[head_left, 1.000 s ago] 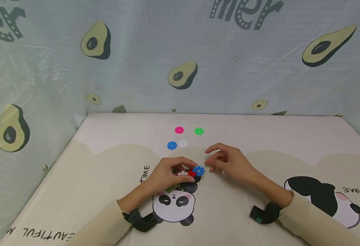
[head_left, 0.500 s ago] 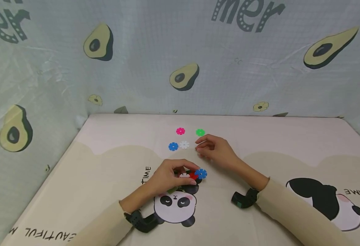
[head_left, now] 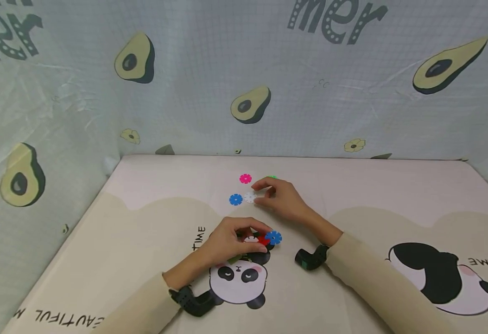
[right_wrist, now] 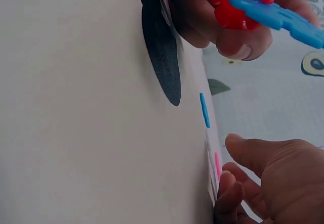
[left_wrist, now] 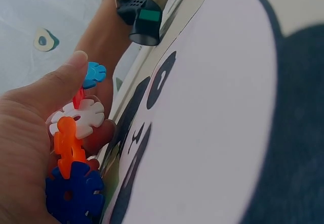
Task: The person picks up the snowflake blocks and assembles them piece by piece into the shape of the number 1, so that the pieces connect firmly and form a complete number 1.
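Table edge (head_left: pixel 331 158) beyond, right hand (head_left: pixel 283 199) at disc (head_left: pixel 250 197)

A screened-off tabletop workspace here, avocado-print sheeting (head_left: pixel 193 60) walling the back and sides, panda-print tablecloth (head_left: pixel 143 241) below! Home or studio, hard to call: the sheeting hides the rest.

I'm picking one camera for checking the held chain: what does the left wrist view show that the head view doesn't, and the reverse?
Only the left wrist view shows the orange piece and dark blue piece at one end of the chain.

Only the head view shows the loose pink piece, loose blue piece, loose white piece and mostly covered green piece.

Both show the left hand gripping the chain, its light blue piece, and the panda print.
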Action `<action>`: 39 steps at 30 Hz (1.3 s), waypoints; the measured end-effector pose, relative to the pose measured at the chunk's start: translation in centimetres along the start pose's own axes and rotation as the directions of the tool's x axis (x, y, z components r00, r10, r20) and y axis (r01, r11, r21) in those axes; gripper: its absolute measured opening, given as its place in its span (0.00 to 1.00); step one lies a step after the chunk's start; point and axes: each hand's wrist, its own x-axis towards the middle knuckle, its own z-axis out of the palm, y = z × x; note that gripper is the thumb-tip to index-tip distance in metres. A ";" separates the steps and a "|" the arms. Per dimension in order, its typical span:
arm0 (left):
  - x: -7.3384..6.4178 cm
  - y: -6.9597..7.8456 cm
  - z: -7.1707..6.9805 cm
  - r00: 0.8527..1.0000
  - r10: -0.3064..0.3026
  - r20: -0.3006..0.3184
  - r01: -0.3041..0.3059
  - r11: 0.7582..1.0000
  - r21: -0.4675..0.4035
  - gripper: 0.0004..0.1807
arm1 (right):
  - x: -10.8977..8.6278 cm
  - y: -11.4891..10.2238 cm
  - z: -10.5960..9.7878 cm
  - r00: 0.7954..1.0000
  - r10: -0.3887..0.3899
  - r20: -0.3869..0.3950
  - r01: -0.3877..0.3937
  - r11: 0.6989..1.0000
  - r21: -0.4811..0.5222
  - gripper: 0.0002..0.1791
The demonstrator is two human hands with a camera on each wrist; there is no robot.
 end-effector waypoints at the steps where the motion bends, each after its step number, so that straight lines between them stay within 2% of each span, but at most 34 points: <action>1: 0.0 0.0 0.0 1.000 -0.001 -0.001 0.001 1.000 0.001 0.18 | 0.1 0.0 0.1 1.000 -0.003 -0.001 0.003 1.000 -0.007 0.16; 10: 0.0 0.0 0.0 1.000 0.018 -0.009 -0.018 1.000 0.013 0.17 | 1.0 -0.2 1.0 0.999 0.020 -0.032 -0.022 0.998 -0.058 0.14; 21: 0.0 -0.1 0.0 1.000 0.008 -0.009 -0.008 1.000 0.011 0.17 | 1.3 -0.6 1.4 0.998 0.065 -0.005 -0.065 0.991 -0.116 0.15; 28: -0.2 3.5 -0.3 1.000 -0.009 -0.010 0.009 1.000 0.008 0.16 | 0.9 -0.7 1.1 0.999 0.039 0.003 -0.038 0.985 -0.166 0.13; 35: -0.3 3.8 -0.3 1.000 -0.011 -0.001 0.011 1.000 -0.007 0.17 | 0.4 -0.6 0.7 1.000 -0.007 -0.016 0.004 0.992 -0.129 0.12; 39: -0.3 4.0 -0.4 1.000 -0.004 0.004 0.004 1.000 -0.004 0.17 | -0.2 -0.8 0.1 1.000 0.002 -0.019 -0.003 0.996 -0.094 0.12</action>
